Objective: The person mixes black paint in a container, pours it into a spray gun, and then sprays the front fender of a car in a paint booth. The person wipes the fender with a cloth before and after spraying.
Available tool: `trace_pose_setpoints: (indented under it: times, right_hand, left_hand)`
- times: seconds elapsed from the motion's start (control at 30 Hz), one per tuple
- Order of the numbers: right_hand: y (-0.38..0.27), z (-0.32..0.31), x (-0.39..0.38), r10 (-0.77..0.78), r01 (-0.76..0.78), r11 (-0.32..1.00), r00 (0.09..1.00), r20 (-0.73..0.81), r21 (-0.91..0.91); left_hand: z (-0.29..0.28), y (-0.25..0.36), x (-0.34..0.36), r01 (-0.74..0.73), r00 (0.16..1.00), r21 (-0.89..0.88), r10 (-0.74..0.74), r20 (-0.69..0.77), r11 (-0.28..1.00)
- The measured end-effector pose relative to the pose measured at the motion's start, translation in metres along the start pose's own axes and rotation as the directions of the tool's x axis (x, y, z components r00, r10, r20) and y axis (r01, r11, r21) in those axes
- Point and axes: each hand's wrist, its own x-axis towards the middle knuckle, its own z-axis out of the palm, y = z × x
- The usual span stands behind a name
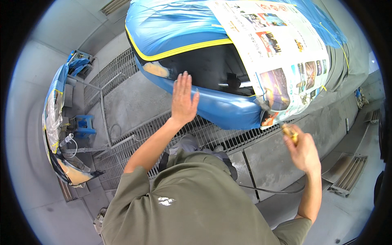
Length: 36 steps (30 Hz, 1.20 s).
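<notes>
In front of me is a car body part wrapped in blue masking film (171,24), edged with yellow tape (190,49). Its exposed area has a glossy black section (208,67), a beige sanded patch (156,69) and a blue painted lower edge (220,108). My left hand (183,98) lies flat with fingers extended at the border of black and blue; whether it touches the surface I cannot tell. Printed newspaper (304,45) covers the right part. Below its lower corner, my right hand (304,149) grips a small brass-yellow tool (290,134), its exact kind partly hidden by the fingers.
At the left, another masked panel (53,118) hangs on a metal stand (102,110), near a blue stool (85,125). Floor grating (204,132) runs beneath the car part. A dark hose (271,191) trails behind my right arm. Slatted metal covers (349,173) lie at right.
</notes>
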Motion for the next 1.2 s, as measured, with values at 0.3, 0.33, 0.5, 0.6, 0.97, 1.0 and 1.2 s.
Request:
trace_pose_setpoints:
  times: [0.3,0.33,0.5,0.6,0.97,1.0,1.2]
  right_hand:
    - [-0.023,0.002,0.014,0.065,-0.067,0.996,0.997,0.029,0.053]
    - [-0.027,0.001,0.017,0.06,-0.062,0.996,0.997,0.04,0.06]
    - [-0.05,0.004,0.031,0.15,-0.158,0.986,0.981,0.126,0.054]
    - [-0.067,0.012,0.044,0.199,-0.215,0.97,0.971,0.133,0.113]
    - [-0.125,0.011,0.083,0.25,-0.276,0.955,0.947,0.201,0.108]
    - [-0.127,0.01,0.083,0.291,-0.316,0.942,0.938,0.191,0.115]
    - [-0.136,0.014,0.079,0.312,-0.335,0.926,0.938,0.149,0.173]
  left_hand:
    - [0.055,-0.004,0.052,-0.128,0.992,-0.012,0.127,-0.024,0.992]
    - [0.052,-0.024,0.052,-0.102,0.994,0.03,0.103,-0.036,0.994]
    - [0.007,-0.164,0.023,0.26,0.965,0.173,-0.263,-0.008,0.95]
    - [0.008,-0.178,0.016,0.223,0.973,0.136,-0.212,-0.09,0.965]
    - [0.011,-0.084,0.042,-0.015,0.977,-0.216,0.06,0.206,0.976]
    - [0.0,-0.122,0.043,-0.005,0.991,-0.057,0.013,0.134,0.998]
    - [0.022,-0.091,0.053,-0.044,0.996,-0.255,0.064,0.068,0.966]
